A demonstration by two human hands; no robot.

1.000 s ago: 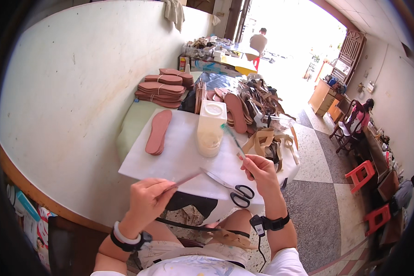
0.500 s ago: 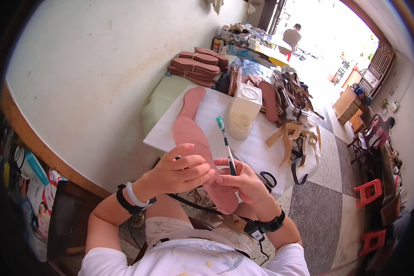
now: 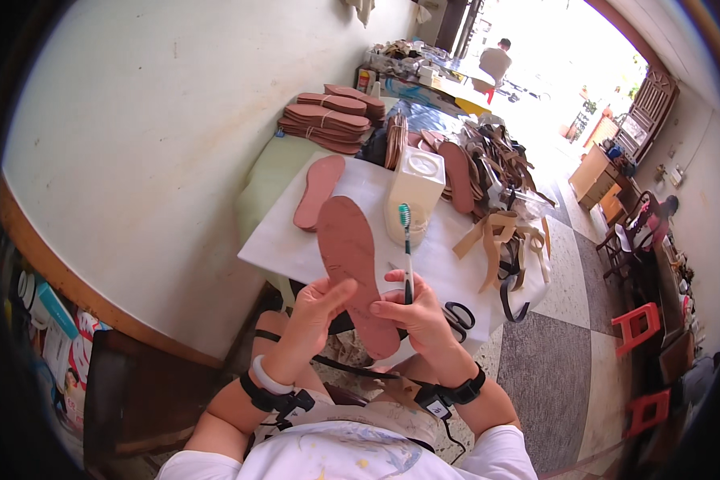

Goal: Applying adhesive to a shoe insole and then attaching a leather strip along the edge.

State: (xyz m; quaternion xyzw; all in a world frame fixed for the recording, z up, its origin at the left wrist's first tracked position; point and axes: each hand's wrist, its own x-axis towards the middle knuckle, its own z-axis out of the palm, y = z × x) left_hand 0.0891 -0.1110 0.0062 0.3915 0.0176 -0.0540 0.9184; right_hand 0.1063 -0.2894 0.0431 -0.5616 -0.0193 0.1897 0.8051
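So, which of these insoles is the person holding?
The insole gripped by the left hand and the right hand; the other insoles lie farther away, with no hand on them.

Held insole (image 3: 348,248): between left hand (image 3: 318,310) and right hand (image 3: 426,320)
Toothbrush (image 3: 409,268): in right hand, before container (image 3: 416,182)
Lying insole (image 3: 320,192): on table (image 3: 274,240), left of container
Straps (image 3: 498,234): on table, right of container
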